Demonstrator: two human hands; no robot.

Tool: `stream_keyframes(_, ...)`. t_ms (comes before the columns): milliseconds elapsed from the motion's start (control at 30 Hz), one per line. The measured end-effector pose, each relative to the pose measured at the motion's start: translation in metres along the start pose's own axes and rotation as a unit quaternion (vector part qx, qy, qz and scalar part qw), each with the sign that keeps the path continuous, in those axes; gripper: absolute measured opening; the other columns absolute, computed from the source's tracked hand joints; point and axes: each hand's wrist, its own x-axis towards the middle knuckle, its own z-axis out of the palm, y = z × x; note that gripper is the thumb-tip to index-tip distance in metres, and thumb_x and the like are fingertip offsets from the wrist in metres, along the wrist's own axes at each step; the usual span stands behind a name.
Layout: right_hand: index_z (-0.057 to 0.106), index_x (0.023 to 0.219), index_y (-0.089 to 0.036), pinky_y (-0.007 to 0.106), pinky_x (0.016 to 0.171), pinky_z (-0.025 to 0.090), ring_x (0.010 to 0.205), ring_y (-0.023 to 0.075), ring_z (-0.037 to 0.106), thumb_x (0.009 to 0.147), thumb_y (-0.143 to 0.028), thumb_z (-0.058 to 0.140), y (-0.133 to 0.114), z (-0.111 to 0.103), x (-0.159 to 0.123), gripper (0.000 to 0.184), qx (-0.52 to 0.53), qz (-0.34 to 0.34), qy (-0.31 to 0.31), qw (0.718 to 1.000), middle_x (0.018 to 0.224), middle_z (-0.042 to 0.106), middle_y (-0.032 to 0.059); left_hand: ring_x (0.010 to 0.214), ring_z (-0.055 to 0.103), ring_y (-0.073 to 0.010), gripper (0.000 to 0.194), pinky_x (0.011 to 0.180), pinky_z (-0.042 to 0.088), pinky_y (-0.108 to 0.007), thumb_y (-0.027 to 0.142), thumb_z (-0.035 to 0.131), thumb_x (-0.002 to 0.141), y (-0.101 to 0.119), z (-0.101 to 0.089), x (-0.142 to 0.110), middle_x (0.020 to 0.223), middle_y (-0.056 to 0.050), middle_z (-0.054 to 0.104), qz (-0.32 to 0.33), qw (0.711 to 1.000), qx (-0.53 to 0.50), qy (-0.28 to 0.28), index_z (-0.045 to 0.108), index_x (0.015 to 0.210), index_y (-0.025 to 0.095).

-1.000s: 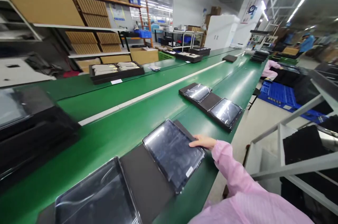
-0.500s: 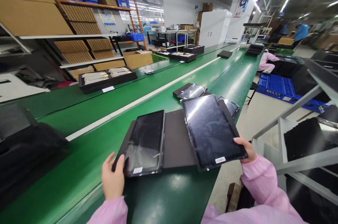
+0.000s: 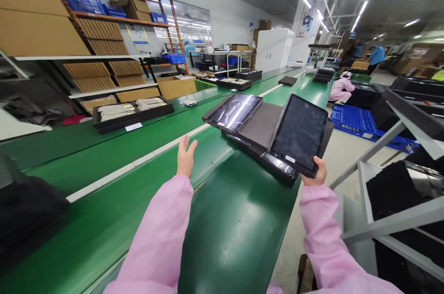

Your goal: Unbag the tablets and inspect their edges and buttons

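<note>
My right hand (image 3: 314, 174) grips the near corner of a dark folder-like tray (image 3: 261, 124) carrying two black tablets, one on the left (image 3: 233, 112) and one on the right (image 3: 299, 133). The tray is lifted and tilted above another tray of tablets (image 3: 274, 164) that lies on the green conveyor belt (image 3: 229, 220). My left hand (image 3: 185, 157) hovers over the belt with fingers stretched out, holding nothing, a short way left of the lifted tray. Both arms wear pink sleeves.
A black tray of white packets (image 3: 132, 111) sits on the far green lane. More dark trays (image 3: 239, 82) lie further along. Shelves with cardboard (image 3: 100, 49) line the left. A grey rack (image 3: 398, 192) stands at right. A seated person in pink (image 3: 342, 88) works further down.
The tray with two tablets has been raised off the belt and carried forward over the other tray. My left hand let go of its left end and now hangs open.
</note>
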Motion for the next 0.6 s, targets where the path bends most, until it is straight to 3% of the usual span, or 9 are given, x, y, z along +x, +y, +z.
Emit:
stream_keyframes(100, 0.062, 0.128, -0.017, 0.043, 0.087, 0.061, 0.104, 0.0232, 0.068, 0.100, -0.036, 0.066, 0.018, 0.010, 0.016, 0.034, -0.003, -0.006, 0.021, 1.000, 0.126, 0.065, 0.0093, 0.148, 0.043, -0.0331, 0.059, 0.122, 0.035, -0.051, 0.044, 0.064, 0.080, -0.024, -0.023, -0.028, 0.153, -0.018, 0.052, -0.026, 0.999, 0.036, -0.001, 0.055, 0.134, 0.021)
stream_keyframes(233, 0.062, 0.129, -0.018, 0.044, 0.088, 0.060, 0.105, 0.0237, 0.068, 0.100, -0.036, 0.066, 0.031, 0.011, 0.028, 0.034, -0.031, -0.002, 0.043, 0.999, 0.127, 0.065, 0.0094, 0.145, 0.046, -0.0368, 0.065, 0.124, 0.030, -0.057, 0.051, 0.065, 0.074, -0.063, -0.069, -0.070, 0.151, -0.018, 0.054, -0.054, 0.994, 0.094, -0.003, 0.058, 0.131, 0.021)
stream_keyframes(367, 0.062, 0.129, -0.018, 0.044, 0.088, 0.060, 0.106, 0.0238, 0.068, 0.100, -0.036, 0.066, 0.037, 0.005, 0.028, 0.034, -0.078, 0.013, 0.055, 0.995, 0.127, 0.065, 0.0094, 0.145, 0.045, -0.0376, 0.074, 0.123, 0.032, -0.058, 0.066, 0.057, 0.074, -0.098, -0.115, -0.111, 0.146, -0.018, 0.059, -0.013, 0.953, 0.296, -0.067, 0.062, 0.132, 0.019)
stream_keyframes(467, 0.062, 0.129, -0.017, 0.044, 0.088, 0.060, 0.105, 0.0236, 0.068, 0.100, -0.036, 0.066, 0.036, -0.003, 0.026, 0.034, -0.125, 0.031, 0.065, 0.989, 0.127, 0.065, 0.0094, 0.146, 0.044, -0.0372, 0.072, 0.122, 0.033, -0.059, 0.069, 0.053, 0.077, -0.109, -0.138, -0.137, 0.148, -0.016, 0.059, 0.009, 0.930, 0.356, -0.087, 0.065, 0.130, 0.022)
stream_keyframes(600, 0.061, 0.129, -0.017, 0.045, 0.089, 0.060, 0.107, 0.0243, 0.068, 0.100, -0.036, 0.066, 0.032, -0.015, 0.024, 0.035, -0.207, 0.057, 0.100, 0.972, 0.128, 0.065, 0.0097, 0.146, 0.045, -0.0372, 0.071, 0.123, 0.032, -0.059, 0.070, 0.051, 0.079, -0.109, -0.149, -0.156, 0.148, -0.015, 0.059, 0.011, 0.920, 0.383, -0.083, 0.065, 0.130, 0.022)
